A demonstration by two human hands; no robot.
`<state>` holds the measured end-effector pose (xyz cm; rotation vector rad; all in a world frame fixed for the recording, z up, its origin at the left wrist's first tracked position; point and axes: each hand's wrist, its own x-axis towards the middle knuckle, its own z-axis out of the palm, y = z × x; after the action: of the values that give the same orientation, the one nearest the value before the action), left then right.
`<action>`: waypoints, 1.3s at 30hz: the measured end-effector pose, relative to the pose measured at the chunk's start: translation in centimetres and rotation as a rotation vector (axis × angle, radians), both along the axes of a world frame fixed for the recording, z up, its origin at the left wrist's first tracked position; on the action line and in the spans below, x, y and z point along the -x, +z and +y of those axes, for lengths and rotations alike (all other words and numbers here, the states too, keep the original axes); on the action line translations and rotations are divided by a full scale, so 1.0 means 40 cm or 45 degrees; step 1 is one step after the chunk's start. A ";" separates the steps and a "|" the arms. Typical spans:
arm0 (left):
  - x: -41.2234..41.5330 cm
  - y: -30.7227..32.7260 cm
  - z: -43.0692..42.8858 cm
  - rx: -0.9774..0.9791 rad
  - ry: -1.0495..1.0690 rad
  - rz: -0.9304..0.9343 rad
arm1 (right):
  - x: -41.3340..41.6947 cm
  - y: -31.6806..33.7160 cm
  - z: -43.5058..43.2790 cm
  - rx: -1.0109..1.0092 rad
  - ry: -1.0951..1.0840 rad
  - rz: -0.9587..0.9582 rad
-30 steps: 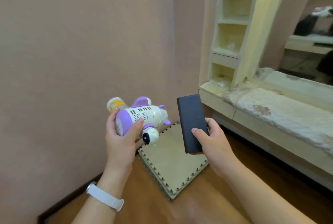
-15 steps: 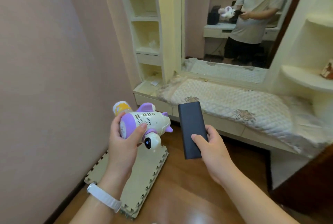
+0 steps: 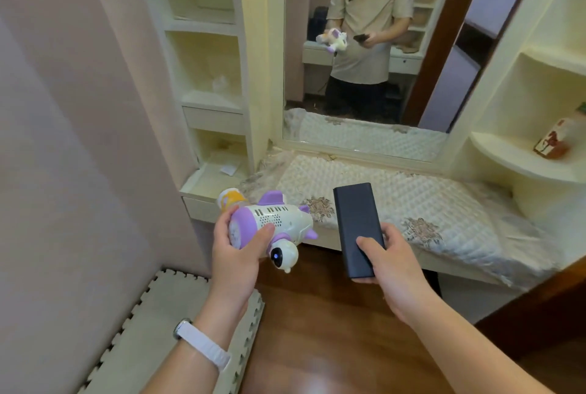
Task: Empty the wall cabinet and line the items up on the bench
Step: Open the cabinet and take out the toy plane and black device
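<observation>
My left hand (image 3: 236, 254) grips a white and purple toy plane (image 3: 279, 222) by its tail end, nose pointing right, with a small yellow-topped bottle (image 3: 231, 198) held behind it. My right hand (image 3: 391, 262) holds a flat black power bank (image 3: 356, 225) upright by its lower end. Both are held over the wooden floor in front of the bench (image 3: 396, 203), which is covered by a quilted cloth. No item lies on the bench cloth.
A mirror (image 3: 364, 44) above the bench reflects a person holding both items. Open cream shelves (image 3: 206, 60) stand at the left, curved shelves at the right hold a small patterned box (image 3: 553, 141). Foam mats (image 3: 152, 324) lean by the pink wall.
The view has swung right and moved closer to the bench and mirror. Both hands keep their grips, now held in front of the bench edge.
</observation>
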<state>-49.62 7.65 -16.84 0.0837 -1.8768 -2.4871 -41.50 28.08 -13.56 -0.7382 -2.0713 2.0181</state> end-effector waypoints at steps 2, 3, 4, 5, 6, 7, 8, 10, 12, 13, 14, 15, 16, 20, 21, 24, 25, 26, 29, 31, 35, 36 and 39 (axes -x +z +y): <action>0.074 -0.012 -0.003 0.000 -0.029 -0.001 | 0.058 -0.004 -0.010 -0.007 -0.017 -0.005; 0.104 -0.017 0.000 0.016 -0.046 -0.007 | 0.080 -0.009 -0.010 -0.012 -0.020 -0.015; 0.134 -0.024 0.005 0.038 -0.065 -0.013 | 0.097 -0.012 -0.008 -0.014 -0.023 -0.027; 0.161 -0.026 0.012 0.056 -0.083 -0.011 | 0.114 -0.015 -0.002 -0.014 -0.028 -0.034; 0.189 -0.028 0.021 0.069 -0.102 -0.008 | 0.131 -0.017 0.007 -0.010 -0.036 -0.038; 0.216 -0.030 0.032 0.087 -0.120 -0.002 | 0.149 -0.021 0.020 -0.002 -0.044 -0.041; 0.244 -0.033 0.047 0.108 -0.131 0.001 | 0.170 -0.027 0.038 0.013 -0.055 -0.046; 0.296 -0.040 0.081 0.136 -0.142 0.009 | 0.213 -0.042 0.075 0.056 -0.089 -0.059; 0.339 -0.051 0.120 0.147 -0.142 0.011 | 0.258 -0.065 0.112 0.094 -0.113 -0.083; 0.359 -0.060 0.142 0.154 -0.135 0.005 | 0.283 -0.078 0.133 0.104 -0.117 -0.100; 0.378 -0.068 0.164 0.163 -0.124 -0.001 | 0.310 -0.091 0.155 0.115 -0.115 -0.110; 0.397 -0.076 0.189 0.178 -0.106 0.000 | 0.339 -0.103 0.179 0.128 -0.109 -0.112; 0.417 -0.083 0.214 0.190 -0.081 0.006 | 0.370 -0.114 0.205 0.136 -0.098 -0.112; 0.508 -0.098 0.339 0.231 0.024 -0.001 | 0.501 -0.145 0.328 0.148 -0.020 -0.124; 0.532 -0.099 0.374 0.228 0.039 -0.013 | 0.533 -0.149 0.362 0.159 0.008 -0.128; 0.598 -0.106 0.474 0.248 0.056 -0.012 | 0.620 -0.166 0.461 0.153 0.083 -0.142; 0.615 -0.110 0.505 0.258 0.062 -0.023 | 0.648 -0.176 0.491 0.156 0.102 -0.153; 0.630 -0.119 0.533 0.263 0.080 -0.041 | 0.674 -0.185 0.517 0.163 0.117 -0.166; 0.670 -0.145 0.590 0.265 0.143 -0.103 | 0.749 -0.218 0.576 0.179 0.147 -0.214; 0.691 -0.159 0.608 0.287 0.150 -0.134 | 0.788 -0.243 0.597 0.188 0.169 -0.256; 0.750 -0.181 0.618 0.298 0.173 -0.179 | 0.860 -0.288 0.613 0.201 0.195 -0.326; 0.767 -0.192 0.618 0.319 0.163 -0.191 | 0.881 -0.301 0.612 0.208 0.197 -0.344; 0.802 -0.240 0.605 0.383 0.160 -0.276 | 0.934 -0.342 0.598 0.208 0.210 -0.409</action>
<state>-81.70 31.84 -26.44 0.4652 -2.2274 -2.1626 -78.86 51.98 -27.23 -1.0103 -2.2185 2.3123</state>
